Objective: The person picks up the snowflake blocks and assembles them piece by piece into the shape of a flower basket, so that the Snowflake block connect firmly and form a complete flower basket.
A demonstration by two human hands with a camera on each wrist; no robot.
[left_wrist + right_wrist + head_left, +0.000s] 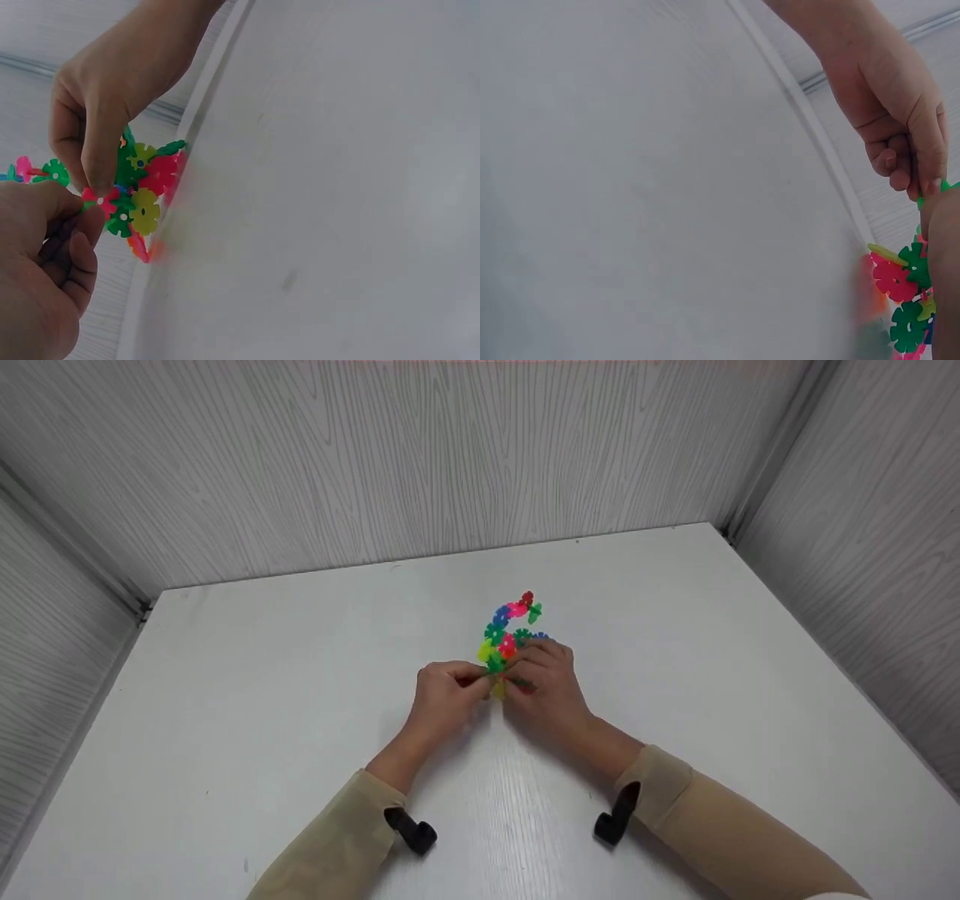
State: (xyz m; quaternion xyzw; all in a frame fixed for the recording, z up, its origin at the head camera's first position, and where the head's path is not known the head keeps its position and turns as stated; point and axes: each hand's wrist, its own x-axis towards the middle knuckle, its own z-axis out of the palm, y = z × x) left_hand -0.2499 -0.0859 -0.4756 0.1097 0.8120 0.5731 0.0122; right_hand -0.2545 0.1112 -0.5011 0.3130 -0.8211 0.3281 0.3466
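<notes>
A model of interlocking plastic snowflake discs [494,633] in green, pink, yellow, blue and red is over the middle of the table, its chain curving up and away to a red disc [527,598]. My left hand [446,690] pinches the near left side of it between thumb and forefinger, at a green disc [495,664]. From the right, my right hand [551,682] grips the same model, its fingers covering part of it. In the left wrist view both hands' fingertips meet at a pink disc [101,201], beside a yellow disc [145,211].
The white table [262,697] spreads out around the hands. Wood-grain panels [450,457] rise behind it and at both sides. Black wrist straps [411,830] hang from both sleeves.
</notes>
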